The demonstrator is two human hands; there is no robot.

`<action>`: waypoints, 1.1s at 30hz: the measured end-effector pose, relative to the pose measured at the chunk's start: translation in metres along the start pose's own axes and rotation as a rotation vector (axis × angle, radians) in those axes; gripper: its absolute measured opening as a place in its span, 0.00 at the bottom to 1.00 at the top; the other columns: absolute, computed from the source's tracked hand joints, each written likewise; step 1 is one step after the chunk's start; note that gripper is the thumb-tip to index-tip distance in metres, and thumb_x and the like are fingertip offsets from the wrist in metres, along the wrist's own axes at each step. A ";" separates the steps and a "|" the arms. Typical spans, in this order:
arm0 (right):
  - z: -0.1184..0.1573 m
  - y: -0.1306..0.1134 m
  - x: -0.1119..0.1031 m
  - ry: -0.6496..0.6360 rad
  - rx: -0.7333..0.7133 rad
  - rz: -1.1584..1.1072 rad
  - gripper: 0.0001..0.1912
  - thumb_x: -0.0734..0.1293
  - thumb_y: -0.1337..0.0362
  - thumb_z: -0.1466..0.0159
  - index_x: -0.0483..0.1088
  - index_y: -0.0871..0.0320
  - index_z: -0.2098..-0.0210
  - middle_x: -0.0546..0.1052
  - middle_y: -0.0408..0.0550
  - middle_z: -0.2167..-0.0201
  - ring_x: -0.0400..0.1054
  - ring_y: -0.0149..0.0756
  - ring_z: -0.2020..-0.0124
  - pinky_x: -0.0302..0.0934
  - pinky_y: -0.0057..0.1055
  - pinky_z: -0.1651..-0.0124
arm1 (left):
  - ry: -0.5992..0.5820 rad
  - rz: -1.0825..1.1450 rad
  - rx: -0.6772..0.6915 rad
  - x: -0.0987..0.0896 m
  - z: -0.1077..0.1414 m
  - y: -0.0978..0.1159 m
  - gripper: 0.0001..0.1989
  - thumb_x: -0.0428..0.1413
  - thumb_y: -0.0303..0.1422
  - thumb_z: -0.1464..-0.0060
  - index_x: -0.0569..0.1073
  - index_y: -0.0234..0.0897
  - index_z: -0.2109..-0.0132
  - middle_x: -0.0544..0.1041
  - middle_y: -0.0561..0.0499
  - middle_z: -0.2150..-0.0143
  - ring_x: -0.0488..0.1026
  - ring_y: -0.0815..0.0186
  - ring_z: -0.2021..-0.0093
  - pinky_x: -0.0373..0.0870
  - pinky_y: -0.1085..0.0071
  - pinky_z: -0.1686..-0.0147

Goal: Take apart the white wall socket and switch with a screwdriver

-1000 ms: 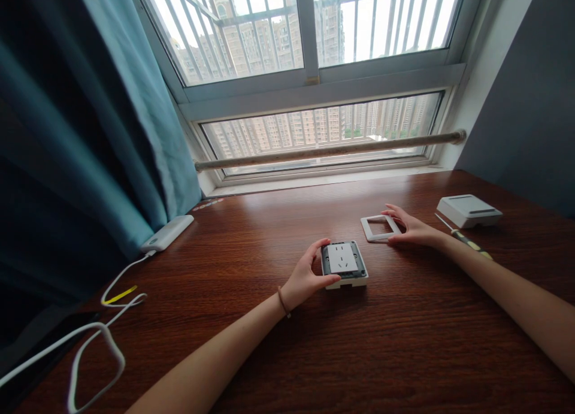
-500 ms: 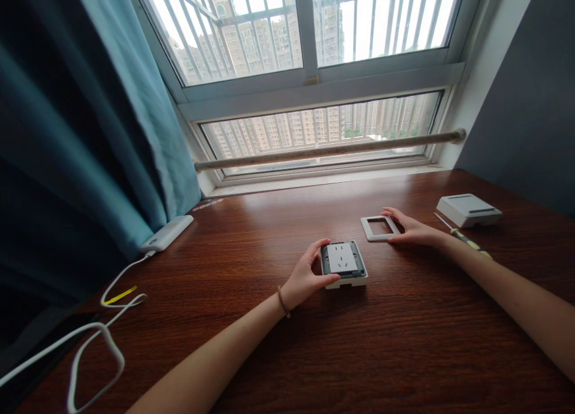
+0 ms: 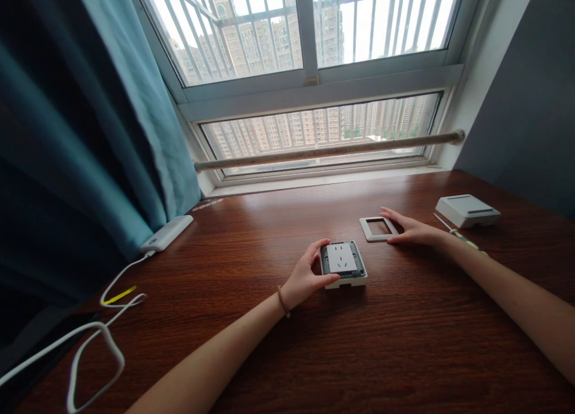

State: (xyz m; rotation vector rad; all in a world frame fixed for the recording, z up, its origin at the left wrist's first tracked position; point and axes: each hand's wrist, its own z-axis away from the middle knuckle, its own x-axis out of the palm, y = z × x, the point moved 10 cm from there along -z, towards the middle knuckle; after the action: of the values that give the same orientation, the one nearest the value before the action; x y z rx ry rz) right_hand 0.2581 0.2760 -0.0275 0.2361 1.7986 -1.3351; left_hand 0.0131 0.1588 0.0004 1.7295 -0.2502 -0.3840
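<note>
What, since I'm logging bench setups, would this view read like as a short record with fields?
Left hand: thumb and fingers around the five-hole socket, its dark surround exposed
Right hand: at the right side of the square white frame; grip unclear
Screwdriver: partly behind the right forearm
White box: far right, beyond the screwdriver
White corded device: far left, by the blue curtain
Surface: brown wood-grain tabletop

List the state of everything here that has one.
Socket: front exposed, resting on the table.
White frame: off the socket, lying flat.
Left hand: gripping the socket.
Right hand: at the frame's right end.
Screwdriver: lying down, partly hidden.
White cable: loosely looped.
Curtain: gathered left.
</note>
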 end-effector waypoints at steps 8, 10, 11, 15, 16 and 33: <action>0.000 -0.003 0.001 -0.022 -0.022 0.012 0.49 0.69 0.56 0.49 0.42 0.59 0.36 0.46 0.51 0.35 0.41 0.46 0.36 0.35 0.38 0.36 | 0.001 0.016 -0.004 0.000 0.000 0.000 0.37 0.64 0.29 0.61 0.58 0.36 0.43 0.62 0.41 0.43 0.61 0.55 0.43 0.59 0.61 0.44; 0.001 -0.003 0.000 -0.024 -0.030 0.004 0.49 0.69 0.56 0.50 0.42 0.58 0.36 0.47 0.51 0.35 0.41 0.46 0.36 0.35 0.38 0.36 | -0.002 0.023 -0.006 0.000 0.000 -0.001 0.37 0.64 0.29 0.61 0.58 0.37 0.43 0.63 0.41 0.44 0.62 0.55 0.43 0.59 0.61 0.44; 0.001 -0.003 0.000 -0.023 -0.033 0.001 0.48 0.70 0.56 0.50 0.42 0.58 0.36 0.47 0.51 0.35 0.41 0.46 0.36 0.36 0.37 0.36 | -0.002 0.025 -0.007 0.000 0.000 -0.001 0.37 0.64 0.29 0.61 0.58 0.37 0.43 0.63 0.42 0.44 0.62 0.55 0.44 0.59 0.60 0.44; 0.001 -0.007 -0.002 0.011 -0.035 0.052 0.46 0.69 0.56 0.49 0.45 0.59 0.37 0.51 0.52 0.37 0.47 0.45 0.38 0.43 0.35 0.37 | 0.000 0.035 -0.010 0.000 0.000 -0.002 0.38 0.64 0.29 0.61 0.57 0.37 0.43 0.64 0.41 0.44 0.62 0.55 0.44 0.59 0.60 0.44; 0.001 -0.007 -0.004 0.042 -0.019 0.099 0.43 0.68 0.57 0.48 0.48 0.59 0.38 0.54 0.52 0.38 0.51 0.43 0.39 0.47 0.34 0.39 | -0.001 0.038 -0.012 0.000 0.000 -0.002 0.38 0.64 0.29 0.61 0.57 0.37 0.43 0.64 0.41 0.44 0.62 0.55 0.44 0.59 0.60 0.44; 0.077 0.017 -0.118 0.439 0.784 0.708 0.04 0.68 0.71 0.50 0.74 0.68 0.76 0.74 0.72 0.70 0.68 0.66 0.62 0.54 0.53 0.66 | 0.004 0.047 -0.013 0.000 -0.001 -0.001 0.34 0.62 0.30 0.58 0.59 0.37 0.44 0.64 0.43 0.44 0.63 0.56 0.45 0.60 0.62 0.45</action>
State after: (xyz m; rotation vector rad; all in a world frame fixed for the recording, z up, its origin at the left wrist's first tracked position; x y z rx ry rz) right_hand 0.3810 0.2553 0.0418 1.5288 1.2018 -1.4303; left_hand 0.0130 0.1596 -0.0002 1.7089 -0.2839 -0.3469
